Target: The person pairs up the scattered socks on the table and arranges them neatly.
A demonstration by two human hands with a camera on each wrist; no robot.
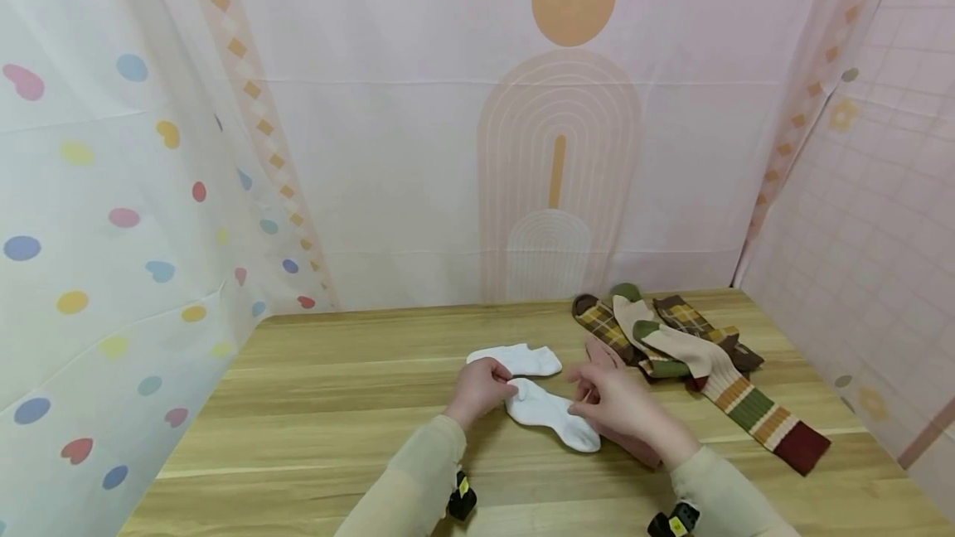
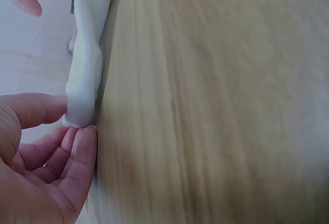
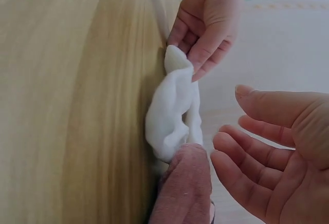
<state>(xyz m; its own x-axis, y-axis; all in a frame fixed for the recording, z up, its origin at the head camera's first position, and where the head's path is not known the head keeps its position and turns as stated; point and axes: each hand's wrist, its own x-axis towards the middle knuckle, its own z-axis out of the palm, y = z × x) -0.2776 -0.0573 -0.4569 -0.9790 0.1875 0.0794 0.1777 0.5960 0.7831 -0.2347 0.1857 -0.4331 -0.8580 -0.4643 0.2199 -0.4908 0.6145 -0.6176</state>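
Observation:
Two short white socks lie on the wooden table. My left hand (image 1: 481, 390) pinches one end of the nearer white sock (image 1: 543, 414) between thumb and fingers; the left wrist view shows the thumb on that sock end (image 2: 80, 112) and the fingertips just below it. The other white sock (image 1: 515, 360) lies flat behind it. Over the opposite end of the nearer sock hovers my right hand (image 1: 627, 406), its fingers loosely bent and holding nothing in the right wrist view. Partly hidden under the right hand is a pink sock (image 1: 632, 444).
To the right is a pile of socks: yellow-and-brown plaid ones (image 1: 606, 323) and cream ones with green heels, one of them a striped sock (image 1: 749, 404) with a dark red end. A wooden table (image 1: 321, 413) extends leftward. Patterned curtains (image 1: 403, 189) enclose the back and sides.

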